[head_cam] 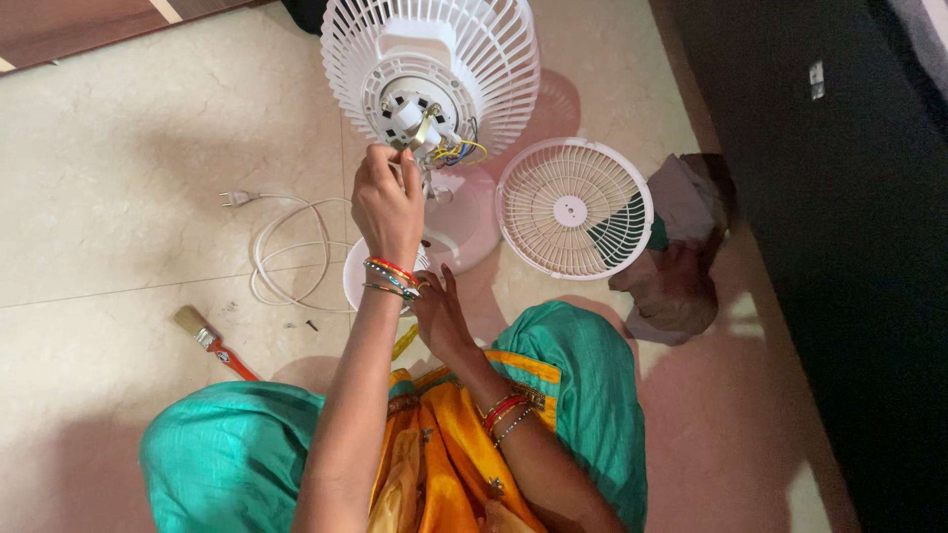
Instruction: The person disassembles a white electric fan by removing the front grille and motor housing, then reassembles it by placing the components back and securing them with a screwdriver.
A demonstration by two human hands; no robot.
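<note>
On floor, centre: white table fan (434, 89), rear guard facing up, motor wiring exposed. Left hand (388, 205) pinched closed on small part at motor hub. Right hand (439, 314) low by fan base, grip unclear. Loose front grille (574, 208) just beside, paintbrush (212, 342) w/ power cord (286, 247) to left.

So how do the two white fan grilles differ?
The rear grille stands upright on the fan, while the loose grille lies flat on the floor. The rear grille has wiring and a motor hub at its centre; the loose grille has a plain disc. Both are white, round and ribbed.
</note>
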